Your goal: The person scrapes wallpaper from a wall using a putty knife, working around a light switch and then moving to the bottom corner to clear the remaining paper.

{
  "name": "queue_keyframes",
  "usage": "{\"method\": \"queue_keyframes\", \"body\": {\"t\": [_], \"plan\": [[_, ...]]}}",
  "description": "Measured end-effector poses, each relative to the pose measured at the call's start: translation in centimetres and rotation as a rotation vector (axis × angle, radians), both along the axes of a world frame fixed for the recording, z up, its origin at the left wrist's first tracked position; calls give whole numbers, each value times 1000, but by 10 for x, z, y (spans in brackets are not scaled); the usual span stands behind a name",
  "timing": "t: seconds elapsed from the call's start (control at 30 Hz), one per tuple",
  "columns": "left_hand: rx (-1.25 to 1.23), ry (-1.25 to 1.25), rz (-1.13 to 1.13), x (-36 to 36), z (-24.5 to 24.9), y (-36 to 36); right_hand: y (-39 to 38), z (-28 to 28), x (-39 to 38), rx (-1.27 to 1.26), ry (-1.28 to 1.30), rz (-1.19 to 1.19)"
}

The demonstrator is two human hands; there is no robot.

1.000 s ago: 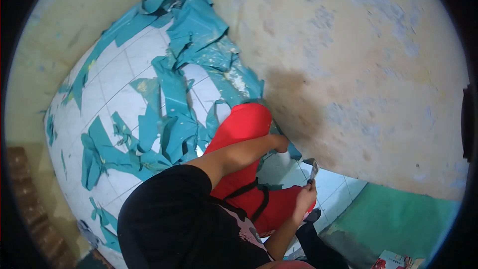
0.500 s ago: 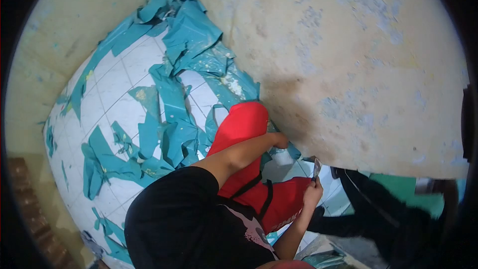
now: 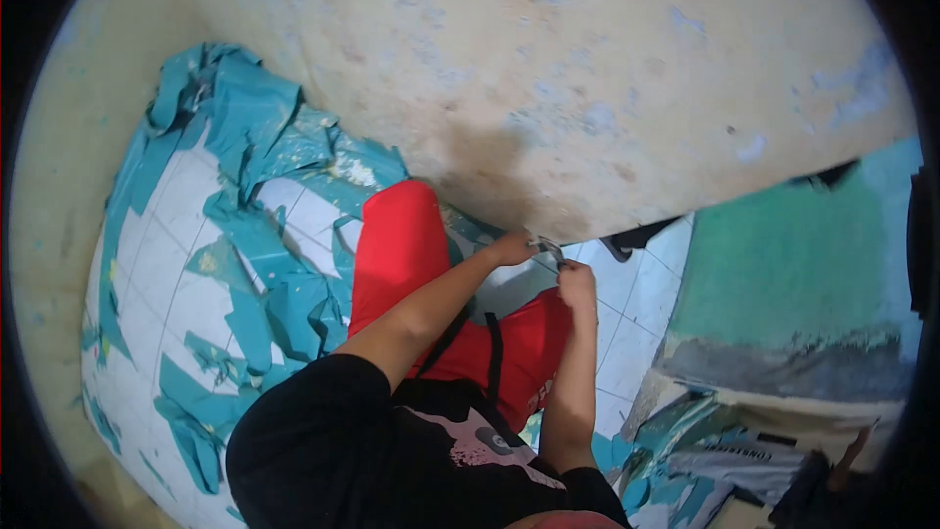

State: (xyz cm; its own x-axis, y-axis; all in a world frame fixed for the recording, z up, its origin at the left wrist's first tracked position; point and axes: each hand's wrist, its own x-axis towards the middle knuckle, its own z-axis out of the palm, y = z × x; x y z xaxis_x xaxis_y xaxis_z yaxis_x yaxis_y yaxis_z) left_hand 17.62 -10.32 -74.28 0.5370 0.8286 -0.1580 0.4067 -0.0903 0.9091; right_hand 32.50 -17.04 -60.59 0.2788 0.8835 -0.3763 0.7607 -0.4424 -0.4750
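Note:
In the head view, my right hand (image 3: pixel 576 286) is closed around the handle of a small scraper (image 3: pixel 551 253), whose metal blade points up and to the left. My left hand (image 3: pixel 511 248) has its fingers closed at the blade's far end, close to the lower edge of the wall. Both hands are above my knees, which are in red trousers (image 3: pixel 399 245). The wall (image 3: pixel 607 88) beside them is beige, with rough patches of bluish old paint.
Torn teal sheets (image 3: pixel 264 127) with pale flakes cover much of the white tiled floor (image 3: pixel 186 264) on the left. Another person's dark shoe (image 3: pixel 619 248) shows beyond the wall's edge. A green panel (image 3: pixel 783 255) and a printed white sack (image 3: pixel 734 465) are at right.
My left hand has come to the blade, and the scraper has turned toward it. The view has swung right. The other person's dark legs have moved mostly behind the wall.

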Motion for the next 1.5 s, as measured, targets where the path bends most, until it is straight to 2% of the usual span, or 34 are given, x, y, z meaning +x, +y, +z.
{"method": "queue_keyframes", "body": {"t": [0.1,0.13,0.2,0.27,0.3,0.37,0.47,0.57,0.7,0.77,0.87,1.0,1.07,1.1,1.17,1.2,1.27,1.3,1.33,1.37,1.5], "plan": [[9,-57,37,-5,6,1,-15,12,-13,102,-27,-35],[-76,-57,64,-13,21,-9,-25,19,-16,92,-21,-56],[-155,-46,85,-23,20,-8,-30,25,-21,284,-143,-33],[-78,98,83,-21,-10,-10,-23,24,-23,235,-162,7],[-85,102,70,-23,-6,-13,-20,23,-24,195,-185,61],[-334,163,65,-25,16,-12,-14,-6,-24,160,-166,53],[-290,169,80,-15,-16,-9,-12,-19,-28,130,-131,43],[-338,95,158,-25,-10,-18,-30,-6,-19,221,-98,-22],[-481,50,198,-25,-13,-25,-25,37,-10,184,-82,-39],[-116,81,168,-14,-30,-23,-15,32,-9,163,-97,-46],[-155,-27,235,0,2,-28,-16,2,5,125,-123,-4],[-102,-116,228,23,2,-19,-36,3,17,164,-112,31],[-556,-329,220,34,13,-16,-49,23,24,96,-67,-54],[-559,-326,214,40,22,-16,-56,24,31,146,-63,-41],[-921,-646,298,52,37,-11,-64,26,37,100,-75,-69],[-919,-650,285,58,32,-10,-69,27,42,54,-85,-89],[-1012,-886,263,69,9,-11,-84,4,53,61,-67,-96],[-1011,-890,261,72,4,-16,-91,-3,51,98,-15,-114],[-1036,-948,312,74,0,-20,-95,-8,48,136,40,-130],[-1059,-1005,364,75,-3,-21,-97,-14,44,173,-43,-159],[-1098,-1005,432,88,-2,-22,-97,-2,33,171,-99,-170]]}}
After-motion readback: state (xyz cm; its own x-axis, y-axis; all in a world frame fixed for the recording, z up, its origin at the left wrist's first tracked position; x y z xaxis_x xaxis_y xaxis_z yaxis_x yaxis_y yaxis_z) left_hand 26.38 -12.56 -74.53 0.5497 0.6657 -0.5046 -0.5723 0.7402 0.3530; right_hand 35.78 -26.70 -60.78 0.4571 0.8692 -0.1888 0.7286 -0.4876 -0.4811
